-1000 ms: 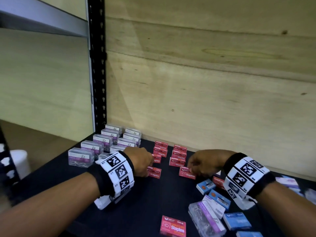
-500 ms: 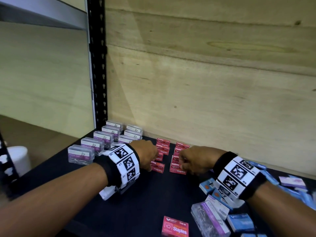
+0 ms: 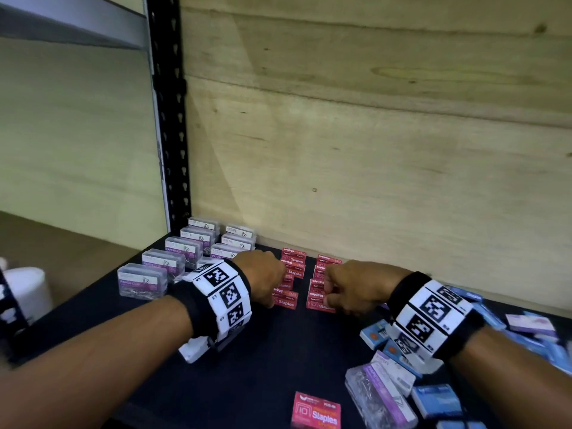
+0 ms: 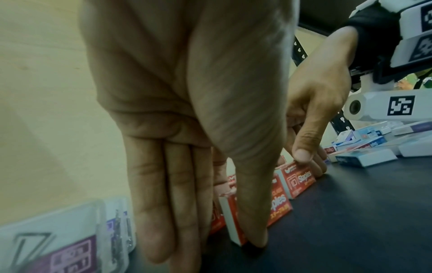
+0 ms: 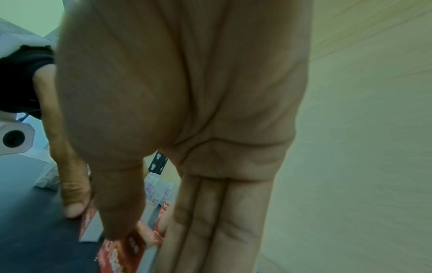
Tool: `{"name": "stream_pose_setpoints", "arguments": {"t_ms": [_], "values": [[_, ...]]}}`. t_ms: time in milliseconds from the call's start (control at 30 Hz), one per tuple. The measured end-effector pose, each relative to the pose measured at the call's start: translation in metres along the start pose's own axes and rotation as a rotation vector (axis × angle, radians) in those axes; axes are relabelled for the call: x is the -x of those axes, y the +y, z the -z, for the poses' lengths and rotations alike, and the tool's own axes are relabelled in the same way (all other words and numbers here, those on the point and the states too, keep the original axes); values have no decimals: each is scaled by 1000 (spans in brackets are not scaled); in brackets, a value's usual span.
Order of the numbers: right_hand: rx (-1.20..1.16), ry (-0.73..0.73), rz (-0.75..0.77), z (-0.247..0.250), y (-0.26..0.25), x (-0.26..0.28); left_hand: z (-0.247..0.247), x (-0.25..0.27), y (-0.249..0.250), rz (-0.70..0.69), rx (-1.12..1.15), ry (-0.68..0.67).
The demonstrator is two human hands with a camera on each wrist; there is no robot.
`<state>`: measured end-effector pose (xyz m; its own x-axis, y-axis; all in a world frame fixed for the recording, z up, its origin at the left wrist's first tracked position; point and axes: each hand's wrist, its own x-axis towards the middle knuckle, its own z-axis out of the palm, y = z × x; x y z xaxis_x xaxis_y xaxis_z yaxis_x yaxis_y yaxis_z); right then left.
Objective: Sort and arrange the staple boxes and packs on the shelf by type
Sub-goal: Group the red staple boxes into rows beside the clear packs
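Note:
Two columns of red staple boxes [image 3: 293, 264] stand near the back of the black shelf [image 3: 263, 366]. My left hand [image 3: 274, 294] pinches the front red box of the left column [image 4: 281, 203], thumb on its front face and straight fingers behind. My right hand [image 3: 328, 297] pinches the front red box of the right column [image 3: 318, 303], thumb on its near face [image 5: 121, 245] and fingers behind. Both boxes stand on the shelf against their columns. The hands hide parts of both columns.
Clear paper-clip boxes with purple labels [image 3: 182, 250] stand in two rows at the back left. A loose pile of blue boxes [image 3: 436, 399] and purple packs [image 3: 380, 397] lies at the right. One red staples box [image 3: 315, 411] lies at the front. A black upright [image 3: 167, 119] and wooden back wall [image 3: 371, 150] bound the shelf.
Both hands have slid their red boxes toward the back wall, up against the fronts of the two red columns. The right hand has also moved left.

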<state>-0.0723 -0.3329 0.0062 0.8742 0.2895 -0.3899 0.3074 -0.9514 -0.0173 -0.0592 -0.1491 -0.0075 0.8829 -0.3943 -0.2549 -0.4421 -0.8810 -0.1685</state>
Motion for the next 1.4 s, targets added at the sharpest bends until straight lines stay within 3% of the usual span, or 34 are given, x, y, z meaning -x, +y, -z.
{"name": "stream_pose_setpoints", "arguments": {"t_ms": [167,367,533,867,1100,1400], "values": [[-62,1,-9,1,3,10,5,12,-3,48,34,-2],[-161,141,-15,2,28,23,17,36,3,22,27,185],[-150,79,-110,4,56,37,21,47,26,-189,347,-15],[-80,-72,-272,-20,81,60,9,61,62,-328,346,-261],[-92,21,-275,-33,88,57,-1,66,70,-399,307,-286],[-22,54,-278,-17,76,69,-6,58,54,-365,256,-181]]}}
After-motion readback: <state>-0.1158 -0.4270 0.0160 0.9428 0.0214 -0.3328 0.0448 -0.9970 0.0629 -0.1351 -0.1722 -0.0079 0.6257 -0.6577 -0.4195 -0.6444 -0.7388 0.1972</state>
